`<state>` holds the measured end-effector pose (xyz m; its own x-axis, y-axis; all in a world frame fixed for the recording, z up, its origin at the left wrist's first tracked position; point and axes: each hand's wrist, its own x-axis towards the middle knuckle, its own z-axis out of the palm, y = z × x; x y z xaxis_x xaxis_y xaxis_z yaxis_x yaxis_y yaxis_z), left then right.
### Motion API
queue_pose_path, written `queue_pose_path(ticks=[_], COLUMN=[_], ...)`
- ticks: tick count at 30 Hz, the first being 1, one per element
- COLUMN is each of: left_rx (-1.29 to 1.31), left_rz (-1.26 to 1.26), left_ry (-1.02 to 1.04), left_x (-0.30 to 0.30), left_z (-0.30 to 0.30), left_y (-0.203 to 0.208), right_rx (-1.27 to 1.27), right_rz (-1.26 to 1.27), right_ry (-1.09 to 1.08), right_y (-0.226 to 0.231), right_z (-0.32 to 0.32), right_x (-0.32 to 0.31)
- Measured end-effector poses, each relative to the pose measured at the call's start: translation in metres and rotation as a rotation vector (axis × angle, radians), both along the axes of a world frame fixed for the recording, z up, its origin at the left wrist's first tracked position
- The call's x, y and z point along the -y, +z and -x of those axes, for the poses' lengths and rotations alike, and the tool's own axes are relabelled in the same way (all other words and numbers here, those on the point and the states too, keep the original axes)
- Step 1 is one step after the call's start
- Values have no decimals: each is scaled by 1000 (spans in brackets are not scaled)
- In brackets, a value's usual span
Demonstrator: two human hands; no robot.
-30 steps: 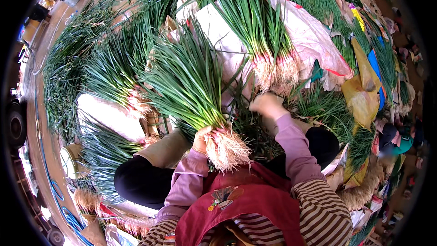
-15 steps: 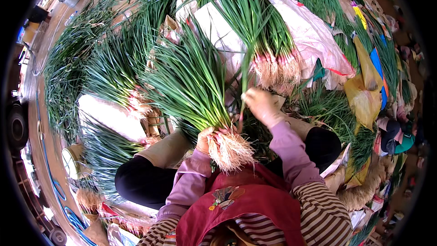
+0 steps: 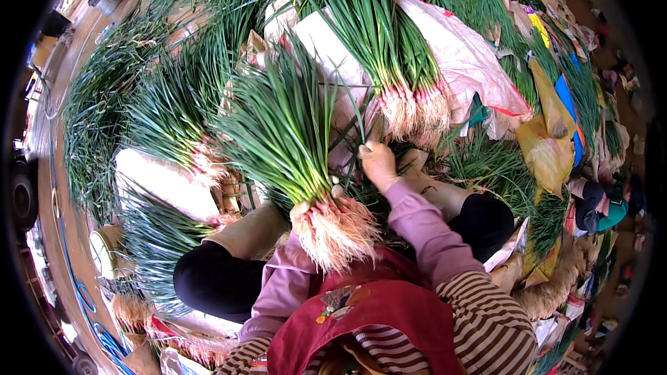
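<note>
Clearly a sorting spot, told line by line:

Left hand: the left hand [image 3: 303, 210] sits at the centre of the frame, closed round the neck of a bundle of green onions [image 3: 281, 132], just above the roots; most of the hand is hidden by them.

Bundle: its pale, stringy roots [image 3: 340, 232] point down toward the red apron [image 3: 375, 305], and the leaves fan toward the upper left. Gripping at the neck, I judge, keeps the stalks gathered and the root ends level.

Right hand: the right hand [image 3: 379, 163] is just right of centre, reaching forward into loose stalks [image 3: 354, 132]. Its fingers are curled down among them; whether they pinch a stalk I cannot tell.

Hands to each other: apart, the right one higher in the frame than the left.

Finished-looking bunches: two thick bunches [image 3: 410, 97] lie at upper centre, roots toward the person, on a white sack [image 3: 472, 62]. More bunches [image 3: 174, 118] lie at the left, one beside a white block-shaped parcel [image 3: 163, 184]. Roots all face inward, likely so each is easy to seize.

Surface: ground-level work; the person's dark-trousered knees [image 3: 215, 278] spread at either side, and onions, sacks and a yellow bag [image 3: 549, 146] cover the floor around.

Room: a curved floor edge with blue hose [image 3: 69, 264] runs down the left rim. Another person's teal sleeve [image 3: 611, 212] shows at the right edge.
</note>
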<state>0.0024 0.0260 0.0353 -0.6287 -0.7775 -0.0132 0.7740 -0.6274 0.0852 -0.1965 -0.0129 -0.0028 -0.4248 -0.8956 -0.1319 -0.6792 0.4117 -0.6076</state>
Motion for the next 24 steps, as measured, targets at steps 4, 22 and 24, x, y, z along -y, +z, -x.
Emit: queue_pose_path(ticks=[4,22,24], left_rx=[207,150,178], left_rz=[-227,-287,-305], left_ry=[-31,-108,-69], left_x=[2,-1,-3], left_z=[-9,1,3], left_y=[-26,-27,-33], right_rx=[-262,189,392], right_rz=[-462,-180,10], right_ry=[734,333,243], right_y=[26,97,51], right_z=[60,-3,7], right_x=[31,-40,-28])
